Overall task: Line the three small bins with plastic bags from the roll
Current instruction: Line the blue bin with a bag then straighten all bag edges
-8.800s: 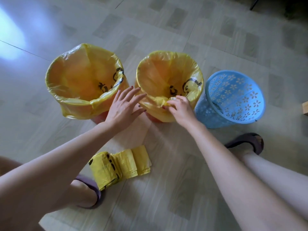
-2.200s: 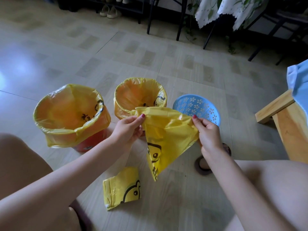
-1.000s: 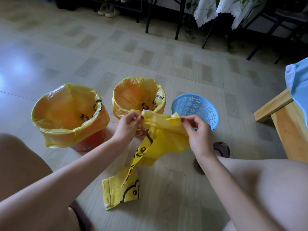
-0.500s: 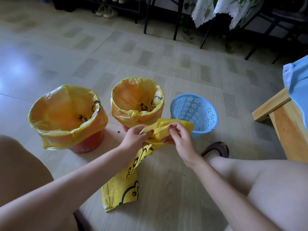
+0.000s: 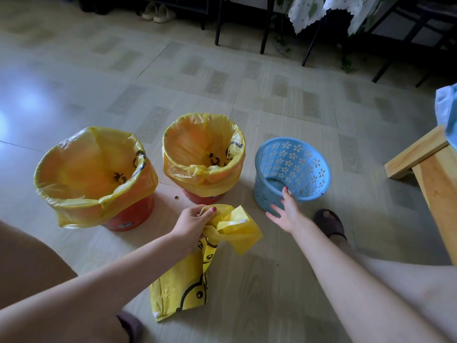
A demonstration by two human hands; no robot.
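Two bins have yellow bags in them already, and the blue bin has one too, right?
Not quite. The head view shows the blue bin bare, with no bag yet. The left hand holds the loose yellow bag for it.

Wooden bench [image 5: 435, 169], slippers [image 5: 158, 13] beyond.

The 2 red bins [image 5: 131, 215] are mostly hidden under yellow bags [image 5: 96, 169], their labels too small to read.
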